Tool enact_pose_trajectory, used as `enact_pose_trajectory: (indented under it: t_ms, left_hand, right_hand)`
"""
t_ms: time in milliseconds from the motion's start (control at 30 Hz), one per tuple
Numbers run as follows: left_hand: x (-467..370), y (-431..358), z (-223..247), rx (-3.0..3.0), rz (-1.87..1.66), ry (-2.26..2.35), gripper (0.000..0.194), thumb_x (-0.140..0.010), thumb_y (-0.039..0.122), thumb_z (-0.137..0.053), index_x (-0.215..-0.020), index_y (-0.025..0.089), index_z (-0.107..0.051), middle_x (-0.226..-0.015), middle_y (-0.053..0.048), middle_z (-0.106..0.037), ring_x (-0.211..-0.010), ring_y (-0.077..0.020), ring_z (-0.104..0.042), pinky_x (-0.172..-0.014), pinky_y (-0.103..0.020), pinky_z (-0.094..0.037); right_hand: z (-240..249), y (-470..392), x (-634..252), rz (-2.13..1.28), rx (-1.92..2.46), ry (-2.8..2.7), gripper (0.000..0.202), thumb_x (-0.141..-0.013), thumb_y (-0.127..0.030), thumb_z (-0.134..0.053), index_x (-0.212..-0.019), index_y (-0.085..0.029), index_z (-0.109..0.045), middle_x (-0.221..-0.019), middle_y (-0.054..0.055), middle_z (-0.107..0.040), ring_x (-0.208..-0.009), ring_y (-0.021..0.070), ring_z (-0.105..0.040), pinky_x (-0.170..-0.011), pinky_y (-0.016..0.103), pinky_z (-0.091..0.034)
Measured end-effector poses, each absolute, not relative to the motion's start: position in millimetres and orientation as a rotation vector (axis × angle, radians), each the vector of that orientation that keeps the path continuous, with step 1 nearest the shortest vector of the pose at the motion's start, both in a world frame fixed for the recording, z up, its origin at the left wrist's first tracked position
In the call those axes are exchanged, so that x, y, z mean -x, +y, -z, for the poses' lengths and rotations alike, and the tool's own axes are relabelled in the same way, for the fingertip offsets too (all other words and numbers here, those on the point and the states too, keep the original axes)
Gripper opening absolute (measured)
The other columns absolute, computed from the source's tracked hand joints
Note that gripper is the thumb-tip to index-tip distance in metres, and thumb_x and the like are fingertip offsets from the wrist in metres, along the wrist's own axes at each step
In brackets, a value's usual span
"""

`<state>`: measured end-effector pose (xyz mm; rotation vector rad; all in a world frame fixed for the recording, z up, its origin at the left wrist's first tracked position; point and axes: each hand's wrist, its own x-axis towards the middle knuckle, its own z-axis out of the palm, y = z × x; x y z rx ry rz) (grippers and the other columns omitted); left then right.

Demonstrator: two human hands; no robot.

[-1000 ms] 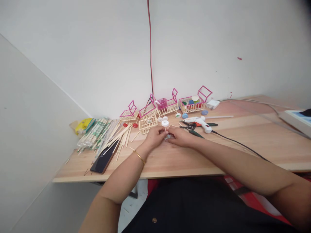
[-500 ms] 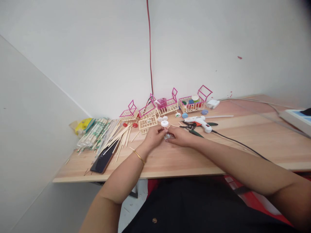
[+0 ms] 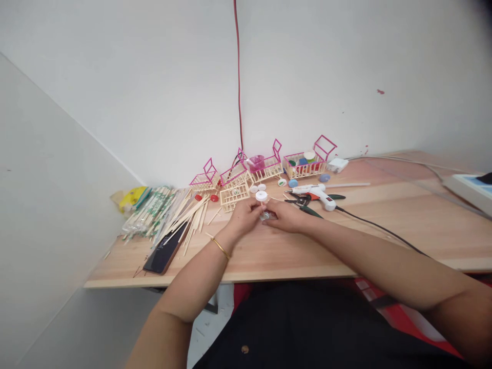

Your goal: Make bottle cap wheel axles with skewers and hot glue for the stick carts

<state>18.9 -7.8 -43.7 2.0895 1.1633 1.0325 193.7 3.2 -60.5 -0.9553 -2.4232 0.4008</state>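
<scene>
My left hand (image 3: 246, 215) and my right hand (image 3: 287, 216) meet over the middle of the table, both with pinched fingers. Between them is a small piece with a white bottle cap (image 3: 261, 196) at its far end and a clear or whitish cap (image 3: 265, 216) at its near end. What joins the two caps is mostly covered by my fingertips. Just beyond my left hand lies an unpainted stick frame (image 3: 234, 197). Two white caps (image 3: 257, 188) rest behind the piece. Close to my right hand are green-handled pliers (image 3: 309, 211) and a white glue gun (image 3: 313, 192).
Along the wall stand several small stick carts with pink rims, one (image 3: 305, 166) full of coloured caps. Loose sticks (image 3: 196, 220), a phone (image 3: 163, 256) and bagged sticks (image 3: 149, 210) lie left. The glue gun's black cord (image 3: 380, 230) runs right, toward a power strip (image 3: 469, 189).
Hardly anything differs. The whole view has shifted very slightly, while both hands keep their pinch on the cap piece in the same place.
</scene>
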Motion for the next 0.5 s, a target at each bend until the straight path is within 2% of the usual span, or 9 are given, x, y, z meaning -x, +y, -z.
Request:
enact_pose_trajectory:
  t_ms: [200,500]
  left_hand:
    - [-18.7,-7.6,44.3,-2.072,-1.031,1.177,0.014,-0.080,0.024,-0.057,-0.076,0.014,-0.065,-0.074,-0.002,-0.067,-0.070,-0.0131,-0.058,-0.065,-0.023,-0.043]
    - [-19.4,-9.0,41.5,-2.100,-1.007,1.201,0.014,-0.080,0.023,-0.056,-0.074,0.014,-0.065,-0.071,-0.001,-0.065,-0.067,-0.0125,-0.056,-0.063,-0.022,-0.041]
  right_hand:
    - [59.0,2.7,-192.8,-0.410,0.951,-2.426,0.030,-0.075,-0.027,-0.062,-0.103,-0.014,-0.060,-0.104,0.013,-0.063,-0.095,0.0263,-0.058,-0.080,0.035,-0.043]
    - [60.0,2.9,-194.4,-0.403,0.941,-2.425,0.029,-0.076,-0.028,-0.063,-0.102,-0.015,-0.060,-0.101,0.012,-0.064,-0.094,0.0251,-0.058,-0.080,0.034,-0.044]
